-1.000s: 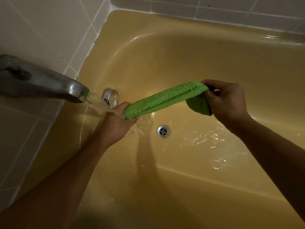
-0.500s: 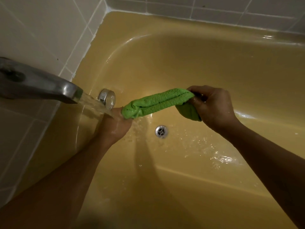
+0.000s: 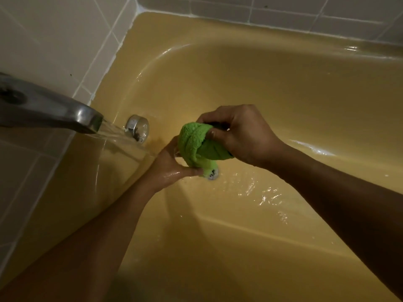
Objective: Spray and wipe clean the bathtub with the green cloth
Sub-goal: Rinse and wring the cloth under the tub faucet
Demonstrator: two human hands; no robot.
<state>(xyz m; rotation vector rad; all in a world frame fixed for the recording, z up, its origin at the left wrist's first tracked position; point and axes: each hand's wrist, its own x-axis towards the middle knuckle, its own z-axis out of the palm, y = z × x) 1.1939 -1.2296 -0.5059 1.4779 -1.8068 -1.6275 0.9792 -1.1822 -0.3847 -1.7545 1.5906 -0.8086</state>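
Observation:
The green cloth (image 3: 196,144) is bunched into a folded wad over the middle of the yellow bathtub (image 3: 283,88). My right hand (image 3: 242,134) grips its upper end from the right, thumb pressed on the fold. My left hand (image 3: 170,164) is wet and holds the cloth's lower end from below. The cloth hangs just above the drain (image 3: 212,174), most of which it hides. No spray bottle is in view.
A metal faucet (image 3: 54,110) juts from the tiled wall (image 3: 43,40) at left, pouring water toward my left hand. A round chrome overflow knob (image 3: 137,127) sits on the tub's end wall. Water ripples over the tub floor right of the drain.
The cloth was stretched long between my hands; my right hand has moved left toward my left hand and the cloth is now folded into a compact wad.

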